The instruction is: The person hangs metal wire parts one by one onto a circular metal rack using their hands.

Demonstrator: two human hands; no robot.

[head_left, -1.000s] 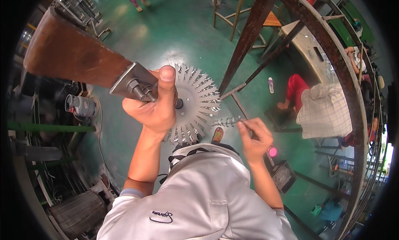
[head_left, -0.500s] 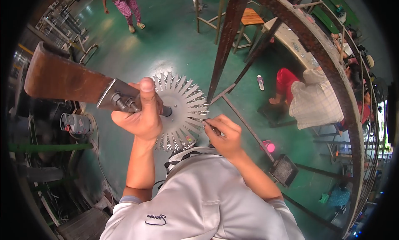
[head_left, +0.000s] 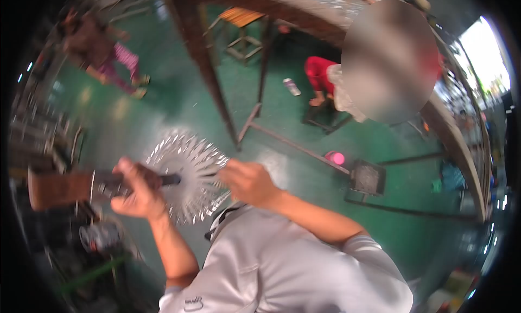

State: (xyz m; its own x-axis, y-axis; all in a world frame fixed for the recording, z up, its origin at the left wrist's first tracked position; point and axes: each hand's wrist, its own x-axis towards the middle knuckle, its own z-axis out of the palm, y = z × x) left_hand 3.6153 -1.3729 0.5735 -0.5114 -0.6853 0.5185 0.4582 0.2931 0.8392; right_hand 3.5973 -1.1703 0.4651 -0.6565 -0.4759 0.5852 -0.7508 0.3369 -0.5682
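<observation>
A round metal disc [head_left: 190, 174] with many toothed, silvery strips around its rim stands in front of my body, blurred by motion. My left hand [head_left: 138, 191] is wrapped round the metal shaft beside the disc's hub, with the thumb raised. From that shaft a brown bracket [head_left: 62, 189] with a bolted plate extends left. At the disc's right rim is my right hand [head_left: 249, 181], fingers pinched together. Whatever lies between those fingertips is too small and blurred to make out.
Rusty metal frame legs [head_left: 203, 69] rise ahead. A wooden stool [head_left: 241, 17] is beyond them. One person walks at the upper left; another in red trousers sits at the right. A pink object [head_left: 336, 158] and a metal box [head_left: 368, 177] are at the right.
The view has swung to the right. My right hand, earlier apart from the disc with a thin toothed strip, is now at its rim. The walking person shows more fully.
</observation>
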